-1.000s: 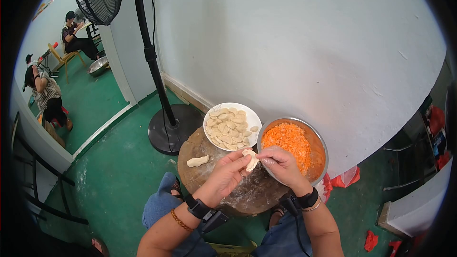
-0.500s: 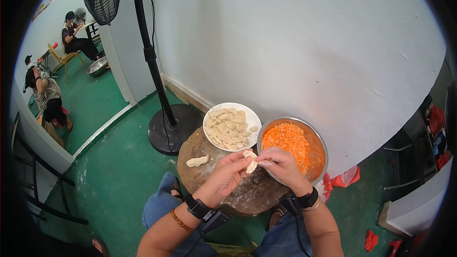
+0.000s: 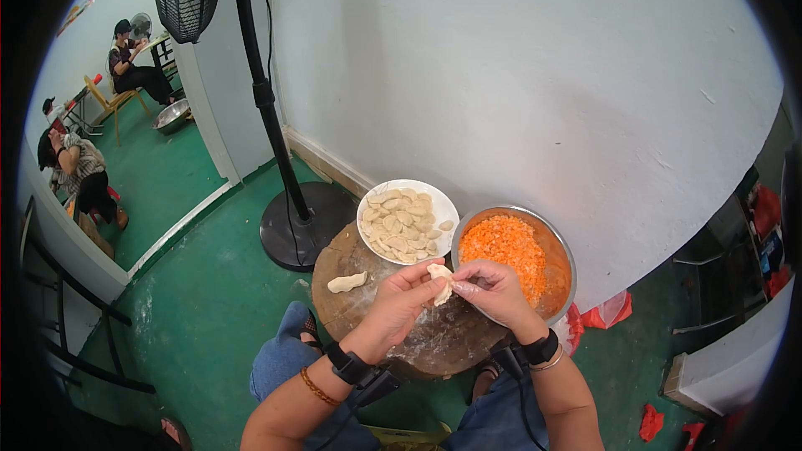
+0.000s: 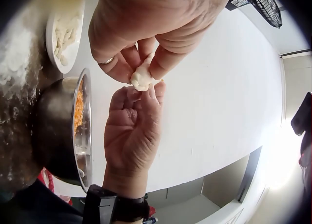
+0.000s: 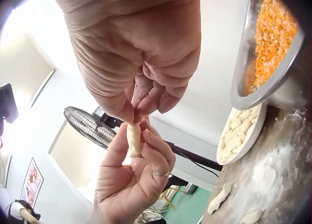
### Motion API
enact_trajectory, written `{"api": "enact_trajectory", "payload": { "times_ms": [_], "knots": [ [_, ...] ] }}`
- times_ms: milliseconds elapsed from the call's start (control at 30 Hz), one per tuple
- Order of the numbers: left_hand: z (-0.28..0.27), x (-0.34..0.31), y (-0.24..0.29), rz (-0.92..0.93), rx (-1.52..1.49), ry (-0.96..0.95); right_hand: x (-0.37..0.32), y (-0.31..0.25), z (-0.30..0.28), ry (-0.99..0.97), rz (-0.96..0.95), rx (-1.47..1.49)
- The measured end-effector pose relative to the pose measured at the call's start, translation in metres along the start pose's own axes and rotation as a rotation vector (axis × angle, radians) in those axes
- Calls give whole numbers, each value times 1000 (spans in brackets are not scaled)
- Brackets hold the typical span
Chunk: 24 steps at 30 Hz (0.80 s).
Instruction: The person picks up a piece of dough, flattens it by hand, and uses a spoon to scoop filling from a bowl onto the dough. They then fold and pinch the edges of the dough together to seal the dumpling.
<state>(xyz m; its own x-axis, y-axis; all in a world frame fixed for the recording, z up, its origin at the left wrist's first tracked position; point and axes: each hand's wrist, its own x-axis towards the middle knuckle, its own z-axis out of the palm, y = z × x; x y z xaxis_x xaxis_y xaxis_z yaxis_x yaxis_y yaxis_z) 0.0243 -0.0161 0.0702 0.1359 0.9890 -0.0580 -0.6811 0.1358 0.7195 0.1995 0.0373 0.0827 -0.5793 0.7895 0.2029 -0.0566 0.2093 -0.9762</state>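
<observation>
In the head view a pale dumpling (image 3: 440,282) is held over the round wooden block (image 3: 351,326). My left hand (image 3: 401,301) grips its body between thumb and fingers. From the other side, my floury right hand (image 3: 494,291) pinches the edge with thumb and fingertips. The right wrist view shows the dumpling (image 5: 133,138) upright with a ridged seam, its top at the right fingertips. Close to the left hand, a long piece of dough (image 3: 347,283) lies on the block.
Behind the hands stands a white plate (image 3: 451,207) of dumplings. A steel bowl (image 3: 570,271) of chopped orange filling is at the right. Loose flour (image 5: 268,175) dusts the block. A black standing fan (image 3: 266,96) rises at back left by the wall. Two people are beyond the doorway.
My right fingers have shifted slightly along the dumpling's edge, which has turned a little in the left hand. The fan head has swung right. One background person has bent forward.
</observation>
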Motion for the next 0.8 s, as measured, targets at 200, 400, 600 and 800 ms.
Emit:
{"api": "enact_trajectory", "payload": {
  "times_ms": [200,400,600,800],
  "knots": [
    [-1,1,-1,-25,-3,-17,0,5,1,35,-42,-1],
    [-5,3,0,-65,-103,-7,1,-3,2,15,-17,-36],
    [1,0,6,-107,-163,12,2,-5,-2,3,-117,-148],
    [1,0,6,-117,-158,7,3,-5,-4,-15,-174,-207]
  ]
}}
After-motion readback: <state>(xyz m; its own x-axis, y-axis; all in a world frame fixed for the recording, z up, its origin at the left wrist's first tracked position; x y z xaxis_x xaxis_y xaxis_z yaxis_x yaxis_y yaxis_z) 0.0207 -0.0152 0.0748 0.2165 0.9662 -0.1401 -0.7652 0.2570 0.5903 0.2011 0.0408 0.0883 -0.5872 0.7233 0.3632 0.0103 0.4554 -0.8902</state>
